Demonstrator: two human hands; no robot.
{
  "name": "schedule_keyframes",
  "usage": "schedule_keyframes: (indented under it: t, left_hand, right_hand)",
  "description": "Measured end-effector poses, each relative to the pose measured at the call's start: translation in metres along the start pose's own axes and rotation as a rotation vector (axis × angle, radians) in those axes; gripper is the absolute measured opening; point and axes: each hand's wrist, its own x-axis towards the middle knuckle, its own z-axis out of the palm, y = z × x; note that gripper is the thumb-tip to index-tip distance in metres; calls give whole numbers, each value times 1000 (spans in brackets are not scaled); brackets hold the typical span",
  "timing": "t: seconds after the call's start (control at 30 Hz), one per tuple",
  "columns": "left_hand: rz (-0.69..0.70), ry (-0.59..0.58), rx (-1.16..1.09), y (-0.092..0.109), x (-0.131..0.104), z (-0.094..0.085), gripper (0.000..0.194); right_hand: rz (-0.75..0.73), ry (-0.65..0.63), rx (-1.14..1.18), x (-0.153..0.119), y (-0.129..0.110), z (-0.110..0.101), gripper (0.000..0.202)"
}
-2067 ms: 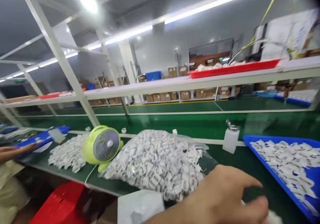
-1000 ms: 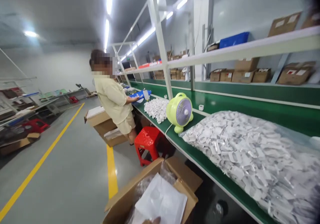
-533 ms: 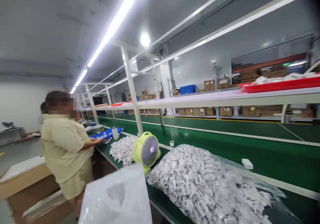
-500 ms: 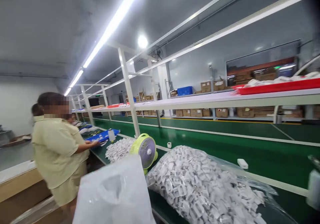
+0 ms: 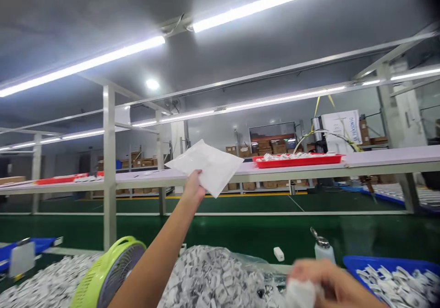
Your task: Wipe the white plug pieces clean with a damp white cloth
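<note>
My left hand (image 5: 194, 186) is stretched out over the bench, its fingers closed on the lower edge of a flat white plastic packet (image 5: 208, 163). The packet is tilted in front of the raised shelf. At the lower right, my right hand (image 5: 325, 278) is blurred, with its fingers closed round a white, crumpled-looking wad (image 5: 299, 293). Whether that wad is paper, cloth or plastic cannot be made out. Below and between my hands lies a clear bag (image 5: 215, 276) heaped with small white plastic parts.
A green fan (image 5: 113, 271) stands left of the bag, near a loose heap of parts (image 5: 51, 280). To the right are a pump bottle (image 5: 323, 248), a white block (image 5: 278, 254) and a blue tray (image 5: 357, 262) of parts. A red tray (image 5: 299, 161) sits on the shelf (image 5: 388, 159).
My view has swung to the right, and the person in pale clothes is out of sight. The white packet has gone from close below me to farther out, and both hands have come into view.
</note>
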Motion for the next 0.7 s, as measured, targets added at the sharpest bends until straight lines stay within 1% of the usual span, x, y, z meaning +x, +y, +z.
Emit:
schedule_keyframes:
  t: [0.03,0.07,0.1,0.17,0.23,0.27,0.33,0.37,0.4,0.43,0.53,0.6,0.63,0.7]
  left_hand:
    - [23,36,29,-5,16,20,31]
    - [37,71,69,-10,29,38,34]
    - [47,107,120,-16,40,53,35]
    - [64,171,247,-28,56,77,37]
    - [114,211,389,-39,64,89,42]
    - [161,218,460,-44,66,92,43]
    - [292,197,600,-51,70,90,45]
    - [367,158,672,-52,72,86,45]
    - [439,92,749,-53,75,81,43]
    - [504,-1,832,-53,78,75,39]
    - [645,-376,1087,-52,88,55,28]
    - [698,-583,1235,-56,91,46,25]
    - [721,-651,1298,-60,92,44,26]
    - [765,-721,1402,-72,89,44,29]
  right_hand:
    - [-53,-15,-90,23,-18,-17,16]
    - [-131,-82,-329,48,-35,-33,15]
    - [-160,-83,-417,73,-50,-48,19]
    - [-141,-16,-527,124,-74,-73,19]
    - [-87,76,-653,169,-86,-92,26]
    - [-67,117,-717,188,-88,-99,28]
    - [-60,166,-834,220,-89,-109,31]
    - [-64,176,-884,233,-88,-111,31]
    - [-72,180,-927,244,-87,-112,32]
    - [-80,179,-965,254,-86,-113,32]
    - [-95,169,-1056,279,-81,-111,33]
    - [-91,160,-1106,292,-76,-109,33]
    - [-83,155,-1129,298,-73,-108,33]
    - [-59,148,-1174,309,-68,-106,32]
